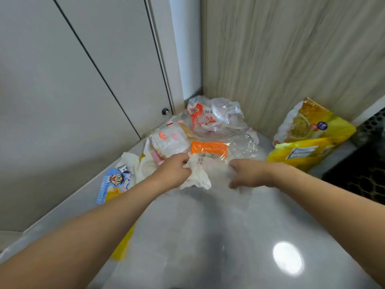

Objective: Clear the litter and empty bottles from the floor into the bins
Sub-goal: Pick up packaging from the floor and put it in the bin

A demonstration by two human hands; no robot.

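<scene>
A heap of litter lies in the floor corner. My left hand (174,171) grips a crumpled white tissue (198,176) at the front of the heap. My right hand (249,174) reaches beside it, fingers curled down into thin clear plastic film (239,148); the blur hides whether it holds the film. Behind them lie an orange wrapper (208,148), a clear wrapper with a red round label (168,140), and a crumpled clear bag with orange print (214,115). A blue cartoon packet (113,184) lies at the left by the skirting. No bottle or bin shows.
Two yellow snack bags (308,134) lean against the wood-grain wall (291,59) at right. A dark perforated object (368,163) stands at the right edge. White cabinet doors (62,101) close the left side. The grey floor (208,236) is glossy.
</scene>
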